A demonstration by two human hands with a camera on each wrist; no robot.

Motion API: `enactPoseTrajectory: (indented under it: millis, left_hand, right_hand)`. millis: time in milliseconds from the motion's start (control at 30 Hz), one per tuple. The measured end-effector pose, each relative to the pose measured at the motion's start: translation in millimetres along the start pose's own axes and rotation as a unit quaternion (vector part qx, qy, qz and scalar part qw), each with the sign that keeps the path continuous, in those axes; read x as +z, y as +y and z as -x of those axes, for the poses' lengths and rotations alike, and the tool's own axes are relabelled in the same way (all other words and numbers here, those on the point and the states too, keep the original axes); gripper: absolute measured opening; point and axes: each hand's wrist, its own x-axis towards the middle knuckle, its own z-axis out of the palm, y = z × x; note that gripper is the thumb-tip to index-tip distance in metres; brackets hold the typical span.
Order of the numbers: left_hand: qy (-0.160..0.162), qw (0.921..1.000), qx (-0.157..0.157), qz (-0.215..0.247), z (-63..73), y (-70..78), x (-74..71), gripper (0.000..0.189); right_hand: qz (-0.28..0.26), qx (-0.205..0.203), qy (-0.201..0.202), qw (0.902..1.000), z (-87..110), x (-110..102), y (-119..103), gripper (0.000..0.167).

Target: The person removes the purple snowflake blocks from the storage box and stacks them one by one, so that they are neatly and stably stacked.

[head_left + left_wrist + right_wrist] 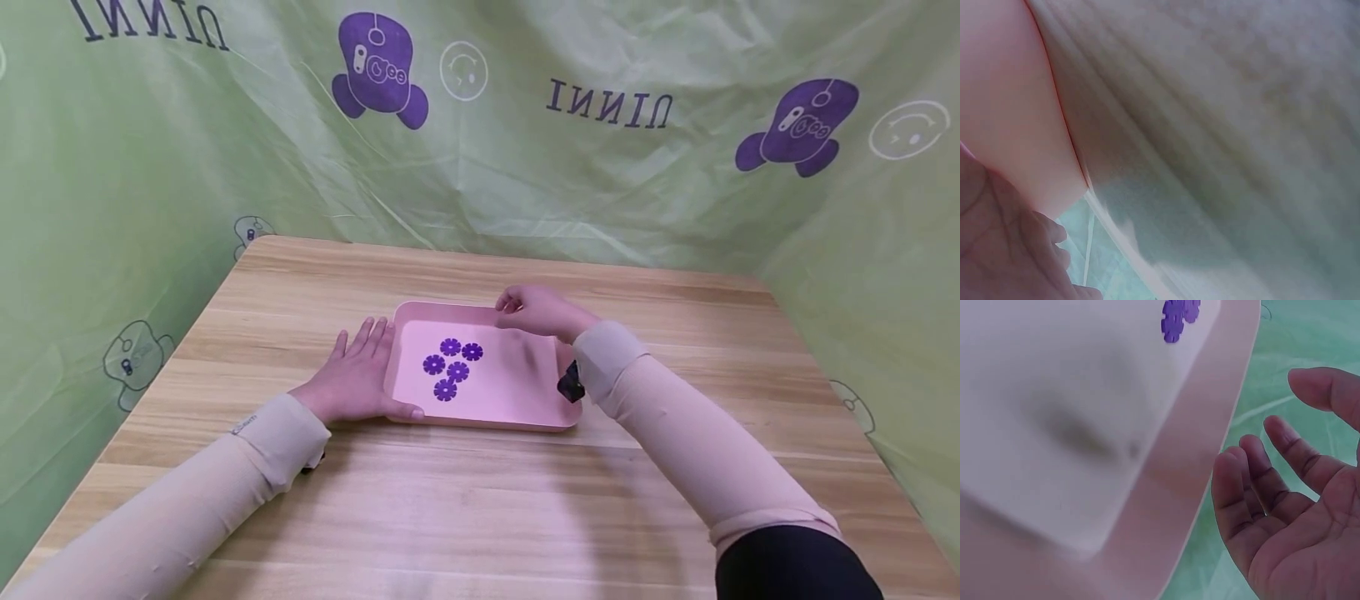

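A shallow pink tray lies on the wooden table, with several purple notched snowflake discs grouped on its left half. My left hand rests at the tray's left end, fingers spread and straight, the thumb along the near left corner. Over the far right rim is my right hand, its fingers loosely bent and holding nothing. In the right wrist view those fingers hang beside the tray wall, thumb apart from them. The left wrist view is mostly filled by sleeve cloth, with part of the palm showing.
The wooden table extends around the tray on all sides. A green curtain with purple printed figures hangs behind the table and along both sides. A black wrist camera on the right arm overlaps the tray's right end.
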Motion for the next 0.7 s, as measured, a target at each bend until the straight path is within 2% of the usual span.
enactPoseTrajectory:
  millis: [133,333,700]
  left_hand:
    - [-0.004,1.0000,-0.004,0.002,1.1,0.3,-1.3,0.151]
    - [-0.008,0.9999,-0.006,0.004,-0.4,0.9,-1.1,0.151]
    - [-0.009,0.9999,-0.009,-0.001,-0.6,-1.5,0.5,0.151]
  right_hand:
    - [-0.023,0.005,-0.015,0.9996,-11.5,11,-3,0.031]
    - [-0.026,0.021,-0.034,0.9988,-21.9,27,-2,0.033]
    - [-0.011,0.036,-0.047,0.9982,-27.9,48,-3,0.033]
